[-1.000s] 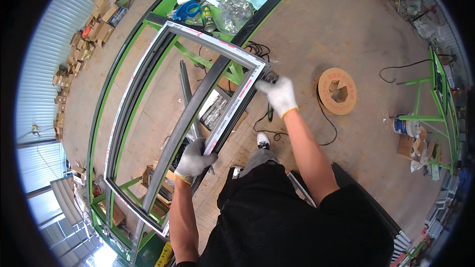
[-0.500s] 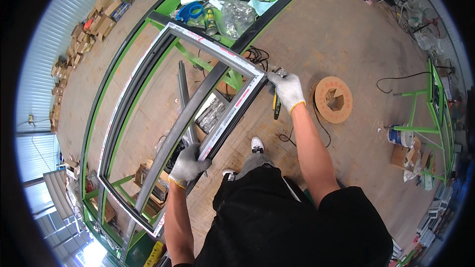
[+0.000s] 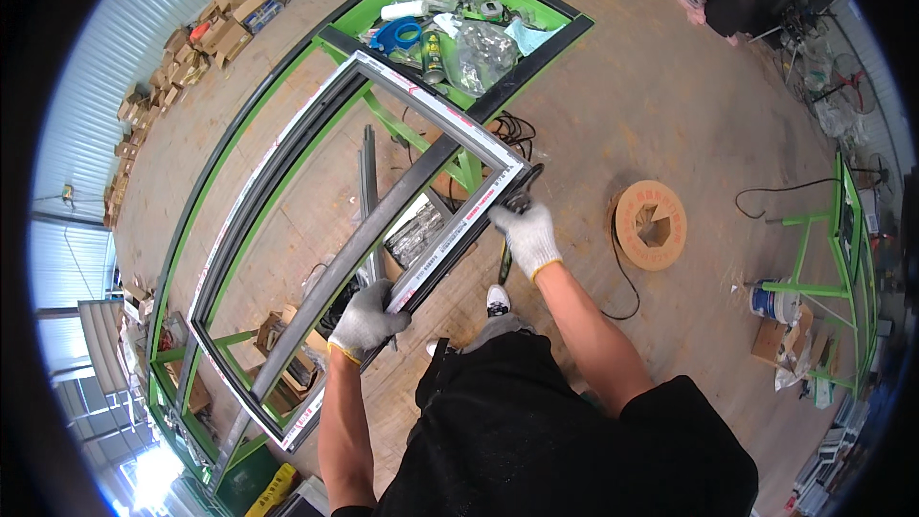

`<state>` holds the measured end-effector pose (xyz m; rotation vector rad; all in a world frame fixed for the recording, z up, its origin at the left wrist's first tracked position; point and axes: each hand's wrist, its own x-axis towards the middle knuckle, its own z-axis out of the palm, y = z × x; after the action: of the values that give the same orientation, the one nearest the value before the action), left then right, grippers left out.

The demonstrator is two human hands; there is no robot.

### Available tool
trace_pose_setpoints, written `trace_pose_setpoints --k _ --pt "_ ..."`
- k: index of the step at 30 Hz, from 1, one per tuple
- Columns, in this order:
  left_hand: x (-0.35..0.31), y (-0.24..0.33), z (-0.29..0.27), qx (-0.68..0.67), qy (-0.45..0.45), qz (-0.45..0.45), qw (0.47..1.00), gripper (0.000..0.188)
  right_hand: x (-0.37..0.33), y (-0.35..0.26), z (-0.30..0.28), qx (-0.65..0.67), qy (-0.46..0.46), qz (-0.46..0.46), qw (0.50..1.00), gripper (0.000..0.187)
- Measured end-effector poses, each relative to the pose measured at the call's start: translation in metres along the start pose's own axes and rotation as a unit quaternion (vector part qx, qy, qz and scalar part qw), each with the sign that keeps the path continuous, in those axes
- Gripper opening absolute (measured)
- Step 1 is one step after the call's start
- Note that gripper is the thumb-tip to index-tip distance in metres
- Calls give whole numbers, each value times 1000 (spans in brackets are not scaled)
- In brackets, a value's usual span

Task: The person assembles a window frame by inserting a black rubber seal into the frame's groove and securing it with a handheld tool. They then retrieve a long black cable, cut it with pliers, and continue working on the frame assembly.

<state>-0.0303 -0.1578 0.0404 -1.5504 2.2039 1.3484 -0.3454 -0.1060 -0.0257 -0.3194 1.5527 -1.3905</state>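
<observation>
A large rectangular window frame (image 3: 436,263), grey and black with printed white protective film, lies across a green workbench frame (image 3: 182,220). My left hand (image 3: 369,319), in a grey-white knitted glove, is closed round the frame's near side. At the frame's right corner is my gloved right hand (image 3: 528,237), closed on a hand tool (image 3: 504,261) with a dark and yellow handle that hangs below the fingers. The tool's head is mostly hidden, so its kind is unclear. A short black strip end (image 3: 536,172) sticks out at that corner.
A green tray (image 3: 560,14) at the bench's far end holds spray cans, blue tape and a plastic bag. On the floor right stands a cardboard reel (image 3: 673,227), with black cable near it. Grey profiles (image 3: 368,172) lean inside the bench. Cardboard boxes (image 3: 230,41) line the left wall.
My right hand has moved from beyond the frame's right corner down toward me along its near side, taking the tool with it. My left hand keeps its hold; the view has shifted slightly.
</observation>
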Motion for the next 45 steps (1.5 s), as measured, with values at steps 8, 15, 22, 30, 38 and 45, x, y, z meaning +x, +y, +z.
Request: trace_pose_setpoints --k 8,15,22,30,38,45 --pt "-120 -17 28 -139 396 -114 900 15 -40 -67 -13 -488 -126 -213 837 42" --pt "-147 -56 109 -428 207 -268 838 51 12 -101 3 -708 -237 -267 609 58" --pt "-95 -94 117 -742 297 -136 586 48 -29 -101 -15 -703 -257 -208 629 43" --pt "-27 -81 83 -648 256 -110 709 43 -108 -67 15 -541 -331 -125 763 33" --pt "-55 -47 121 -616 255 -124 735 39 -141 -33 55 -373 -413 -78 827 45" --pt "-98 -55 128 -546 261 -168 778 48 -146 -37 43 -243 -379 57 891 36"
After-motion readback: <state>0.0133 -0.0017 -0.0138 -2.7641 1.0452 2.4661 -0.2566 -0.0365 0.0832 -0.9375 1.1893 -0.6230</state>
